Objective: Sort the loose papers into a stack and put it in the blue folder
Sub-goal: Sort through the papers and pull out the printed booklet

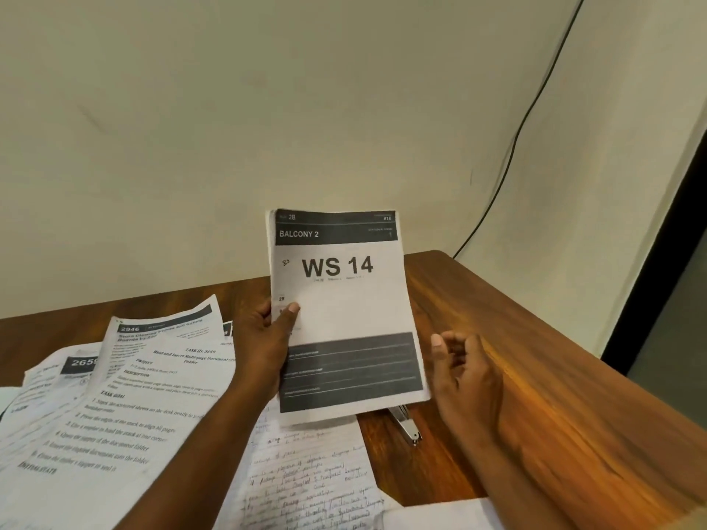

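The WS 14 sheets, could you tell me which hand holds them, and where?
The left hand grips the WS 14 sheets at their left edge, thumb on the front. The right hand holds nothing.

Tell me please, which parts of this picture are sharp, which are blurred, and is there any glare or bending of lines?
Head view: the "WS 14" sheet held by the left hand reads sharply; the printed papers at lower left smear toward the frame edge; the right hand looks slightly soft; the wooden table shows a warm sheen at right; the wide lens bows the table edge.

Two bare forearms, left hand and right hand, no sleeves.
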Motion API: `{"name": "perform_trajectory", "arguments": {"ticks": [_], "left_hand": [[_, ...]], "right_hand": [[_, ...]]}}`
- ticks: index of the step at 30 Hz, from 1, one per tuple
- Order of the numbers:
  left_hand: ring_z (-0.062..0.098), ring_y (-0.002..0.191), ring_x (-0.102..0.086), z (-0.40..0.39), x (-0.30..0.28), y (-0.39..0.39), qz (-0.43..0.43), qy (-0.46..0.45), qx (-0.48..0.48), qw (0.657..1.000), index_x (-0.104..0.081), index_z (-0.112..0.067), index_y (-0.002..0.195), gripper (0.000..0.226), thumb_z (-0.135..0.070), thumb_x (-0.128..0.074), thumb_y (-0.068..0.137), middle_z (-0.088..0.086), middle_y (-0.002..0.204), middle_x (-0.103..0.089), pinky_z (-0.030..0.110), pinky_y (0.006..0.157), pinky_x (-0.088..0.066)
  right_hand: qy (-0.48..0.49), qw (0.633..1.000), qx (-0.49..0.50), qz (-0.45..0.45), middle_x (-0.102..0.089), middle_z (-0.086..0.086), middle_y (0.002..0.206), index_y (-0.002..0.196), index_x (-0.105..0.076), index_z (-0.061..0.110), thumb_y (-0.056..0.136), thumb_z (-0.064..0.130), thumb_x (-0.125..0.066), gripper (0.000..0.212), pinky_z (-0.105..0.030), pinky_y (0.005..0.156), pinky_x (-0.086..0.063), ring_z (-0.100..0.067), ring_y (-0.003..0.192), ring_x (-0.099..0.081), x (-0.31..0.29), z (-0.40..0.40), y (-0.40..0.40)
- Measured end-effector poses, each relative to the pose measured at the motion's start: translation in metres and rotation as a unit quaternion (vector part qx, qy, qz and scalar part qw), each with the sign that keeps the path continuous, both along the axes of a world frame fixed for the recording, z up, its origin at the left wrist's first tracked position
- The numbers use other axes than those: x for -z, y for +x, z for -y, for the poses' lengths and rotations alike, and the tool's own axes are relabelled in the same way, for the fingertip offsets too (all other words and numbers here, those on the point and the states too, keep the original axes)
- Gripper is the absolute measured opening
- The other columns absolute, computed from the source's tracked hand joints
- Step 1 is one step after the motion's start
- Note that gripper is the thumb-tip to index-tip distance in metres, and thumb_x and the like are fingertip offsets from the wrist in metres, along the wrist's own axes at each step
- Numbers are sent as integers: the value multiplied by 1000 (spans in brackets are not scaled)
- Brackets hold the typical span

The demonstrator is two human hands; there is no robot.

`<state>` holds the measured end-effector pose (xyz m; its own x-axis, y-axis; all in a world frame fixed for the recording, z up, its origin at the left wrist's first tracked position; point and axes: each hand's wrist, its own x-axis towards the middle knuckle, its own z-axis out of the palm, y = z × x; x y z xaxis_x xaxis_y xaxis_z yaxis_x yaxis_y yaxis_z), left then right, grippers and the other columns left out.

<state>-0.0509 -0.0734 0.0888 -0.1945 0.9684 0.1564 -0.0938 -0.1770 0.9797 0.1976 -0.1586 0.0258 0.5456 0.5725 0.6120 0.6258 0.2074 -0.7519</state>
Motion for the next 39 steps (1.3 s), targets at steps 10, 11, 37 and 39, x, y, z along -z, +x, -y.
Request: {"name": "perform_trajectory", "arguments": {"ticks": [10, 11, 37, 39], "left_hand": [[26, 102, -76, -14, 19, 78, 27, -105, 75, 991, -68, -24, 112, 13, -17, -67, 102, 2, 121, -76, 53, 89, -64], [25, 104, -75, -14, 21, 89, 20, -113, 104, 988, -67, -21, 118, 16, -15, -65, 103, 2, 122, -75, 48, 87, -64], [16, 92, -77, 167, 34, 111, -660, 251, 230, 669, -60, -36, 135, 106, -70, -96, 41, -9, 109, -78, 47, 73, -64], [16, 71, -77, 170, 59, 100, -719, 202, 219, 628, -80, -34, 98, 85, -63, -101, 21, -6, 87, -79, 39, 55, -62]], "right_hand": [[-9, 952, -14, -307, -62, 17, 106, 117, -61, 30, 93, 13, -76, 33, -25, 66, -55, -10, 99, -66, 3, -6, 25], [3, 946, 12, -323, -62, 16, 106, 115, -62, 30, 94, 11, -75, 31, -27, 67, -56, -12, 99, -65, 3, -5, 30], [1, 938, 208, -277, -67, -10, 127, 124, -61, 19, 94, 8, -75, 35, -42, 79, -63, -28, 110, -68, 19, -15, 70], [-12, 940, 209, -267, -67, -12, 129, 125, -60, 19, 95, 7, -74, 36, -45, 80, -64, -31, 111, -68, 19, -14, 70]]}}
